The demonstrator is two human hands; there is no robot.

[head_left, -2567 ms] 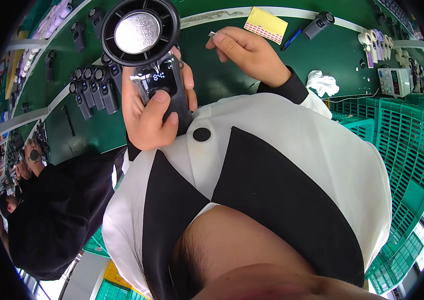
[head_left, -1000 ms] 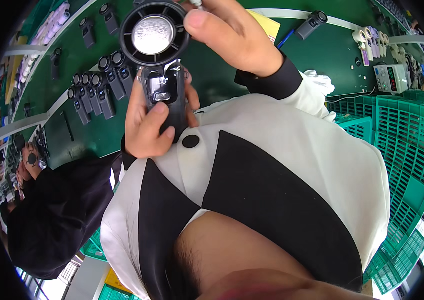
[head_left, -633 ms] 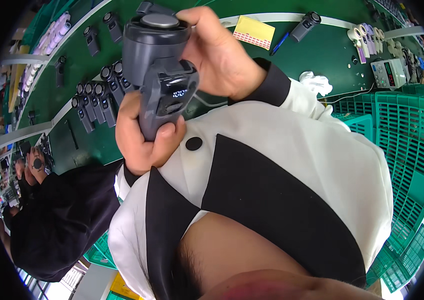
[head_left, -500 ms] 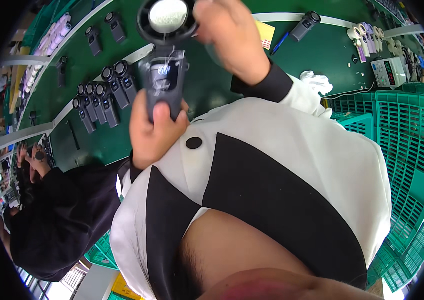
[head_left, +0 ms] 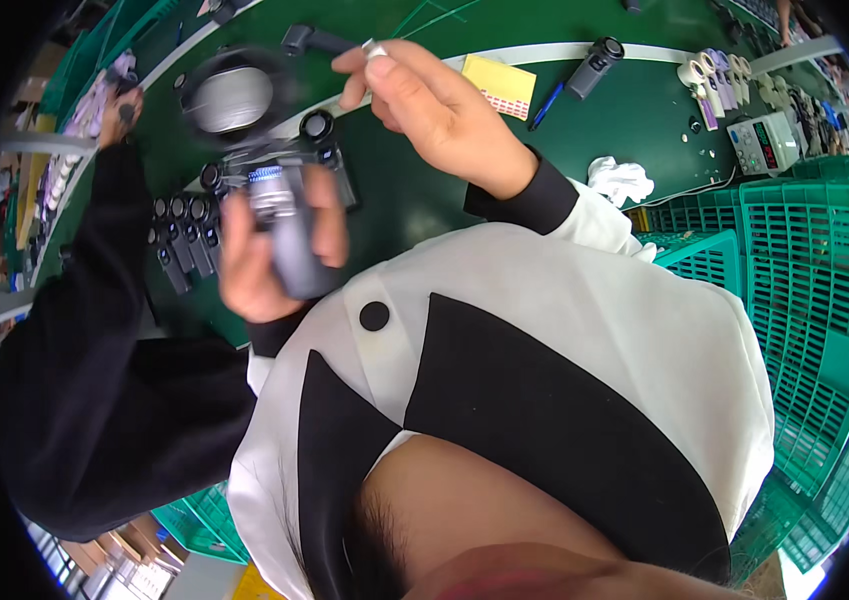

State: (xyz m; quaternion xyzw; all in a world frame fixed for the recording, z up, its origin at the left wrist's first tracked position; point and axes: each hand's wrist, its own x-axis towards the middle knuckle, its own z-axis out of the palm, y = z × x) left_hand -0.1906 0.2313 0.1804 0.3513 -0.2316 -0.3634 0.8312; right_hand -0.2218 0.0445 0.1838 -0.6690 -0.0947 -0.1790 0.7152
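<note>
A dark grey handheld fan [head_left: 294, 245] is in my left hand [head_left: 244, 265], its handle gripped between thumb and fingers. The fan's round head, a black ring with a pale centre, tilts up to the left, and motion blurs it. A small bluish-white light pattern shows on the body. Farther right, my right hand [head_left: 434, 115] is raised over the table, with thumb and forefinger pinching a small whitish thing [head_left: 374, 48] too small to name. Behind and left of the held fan, several grey fans [head_left: 184, 240] lie in a row on the table.
A co-worker's black-sleeved arm [head_left: 114, 230] reaches along the left to a rack of pale purple items. Beyond my right hand are a yellow pad [head_left: 499, 85], a blue pen [head_left: 546, 106] and a grey fan [head_left: 596, 68]. White tissue [head_left: 620, 180] and green crates [head_left: 809, 280] are at right.
My left hand has brought the fan left and lower; clear film seen on its body is no longer visible there. My right hand has come away from the fan's head. The co-worker's arm has moved up.
</note>
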